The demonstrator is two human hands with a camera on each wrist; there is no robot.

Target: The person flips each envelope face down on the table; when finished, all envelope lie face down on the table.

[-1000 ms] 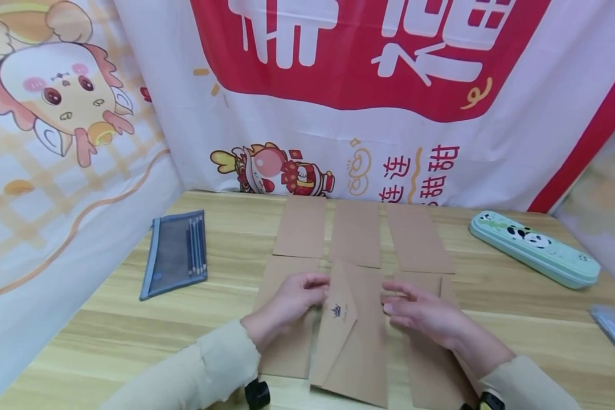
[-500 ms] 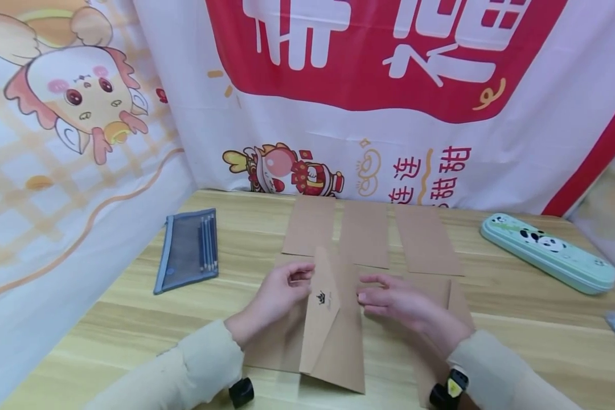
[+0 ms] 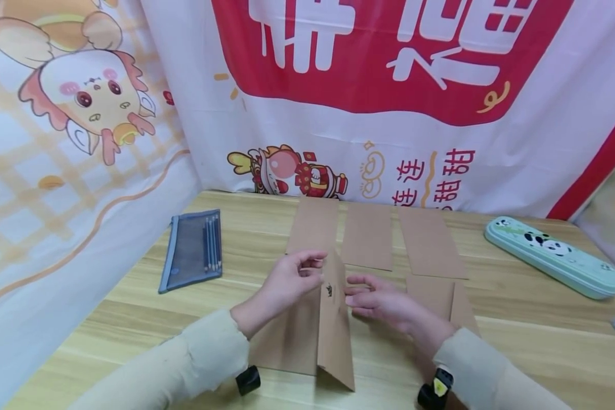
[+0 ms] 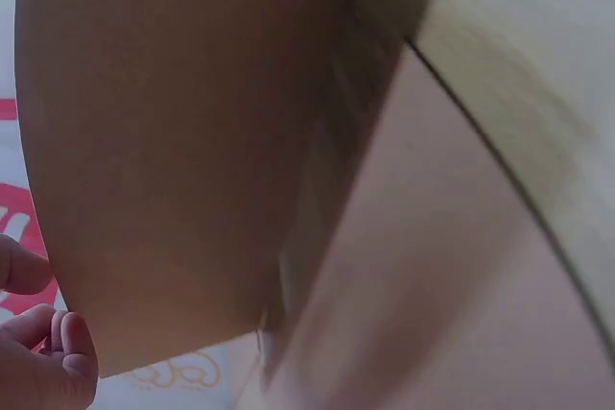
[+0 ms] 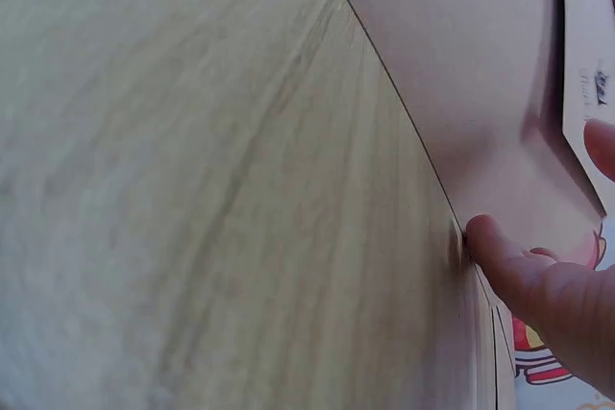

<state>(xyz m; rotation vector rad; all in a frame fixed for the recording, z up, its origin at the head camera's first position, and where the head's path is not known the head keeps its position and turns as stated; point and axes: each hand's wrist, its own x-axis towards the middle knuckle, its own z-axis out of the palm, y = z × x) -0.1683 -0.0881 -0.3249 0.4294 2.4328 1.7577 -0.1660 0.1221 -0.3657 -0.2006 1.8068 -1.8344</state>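
Brown and papery — held the crown-marked envelope (image 3: 335, 330) steeply tilted over the surface (image 3: 128, 341), beside a flat envelope (image 3: 284, 344), pinched by left fingers (image 4: 77, 367), with right fingers (image 5: 524, 271) loosely extended at the lower edge. Seemed light, bendy, easily creased — best held by long edges.

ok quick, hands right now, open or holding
Left hand: at the edge of the tilted, rectangular brown paper envelope; grip can't be told.
Right hand: open, beside it.
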